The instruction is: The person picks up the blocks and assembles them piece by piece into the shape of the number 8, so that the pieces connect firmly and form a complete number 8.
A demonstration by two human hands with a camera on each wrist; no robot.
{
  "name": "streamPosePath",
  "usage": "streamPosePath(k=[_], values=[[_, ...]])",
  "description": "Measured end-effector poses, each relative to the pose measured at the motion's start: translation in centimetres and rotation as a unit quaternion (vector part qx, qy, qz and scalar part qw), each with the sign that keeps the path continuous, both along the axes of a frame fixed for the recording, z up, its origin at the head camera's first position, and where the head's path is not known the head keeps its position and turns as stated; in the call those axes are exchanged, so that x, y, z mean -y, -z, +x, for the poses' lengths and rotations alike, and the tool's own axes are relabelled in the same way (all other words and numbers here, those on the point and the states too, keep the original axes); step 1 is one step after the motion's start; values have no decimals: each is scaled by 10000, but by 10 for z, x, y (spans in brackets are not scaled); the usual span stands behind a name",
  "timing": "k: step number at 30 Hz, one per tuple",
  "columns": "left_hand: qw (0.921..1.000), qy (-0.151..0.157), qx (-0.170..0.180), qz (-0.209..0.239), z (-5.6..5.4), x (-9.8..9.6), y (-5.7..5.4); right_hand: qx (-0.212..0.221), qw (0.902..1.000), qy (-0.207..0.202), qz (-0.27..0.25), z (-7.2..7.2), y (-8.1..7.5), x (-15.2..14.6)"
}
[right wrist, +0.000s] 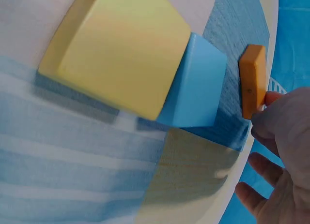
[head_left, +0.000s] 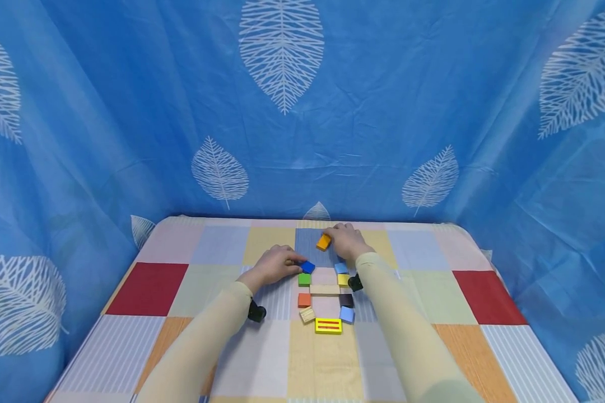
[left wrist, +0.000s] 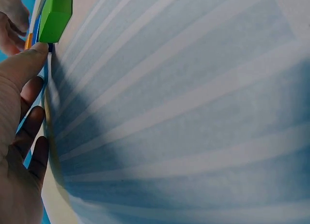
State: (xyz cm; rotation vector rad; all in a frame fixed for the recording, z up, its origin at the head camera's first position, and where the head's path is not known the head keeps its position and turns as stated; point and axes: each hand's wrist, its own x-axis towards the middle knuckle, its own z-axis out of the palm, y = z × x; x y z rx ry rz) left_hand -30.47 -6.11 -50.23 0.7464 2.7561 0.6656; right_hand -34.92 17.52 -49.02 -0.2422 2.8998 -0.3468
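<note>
My left hand (head_left: 276, 263) has its thumb and index finger at a dark blue block (head_left: 308, 267), pinching its left end. That block sits just beyond a green block (head_left: 304, 280), which hides most of it in the left wrist view. Farther back, my right hand (head_left: 349, 243) pinches an orange block (head_left: 324, 242) between thumb and fingertips. The orange block is tilted, and its other fingers spread apart in the right wrist view. Near that wrist lie a light blue block (right wrist: 198, 83) and a yellow block (right wrist: 121, 54), touching each other.
Toward me, the ring of blocks continues with a long pale wooden block (head_left: 325, 290) across it, a red-orange block (head_left: 305, 300), a black block (head_left: 346, 301), and a yellow block with red stripes (head_left: 328, 326). A patchwork cloth (head_left: 206, 288) covers the table; a blue curtain (head_left: 343, 168) hangs behind.
</note>
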Motion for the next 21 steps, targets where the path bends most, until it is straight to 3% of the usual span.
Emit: streamPosePath(k=[4,13,21], values=[[10000,-16,-18,-16,0,-1,0,-282,9995,-125,-35,1,-2,-6],[10000,-59,19,12,1,-1,2,-174,9973,-115,-699,7,4,-32],[10000,-31,-67,11,1,-1,2,-363,9931,-106,-1109,14,8,-43]])
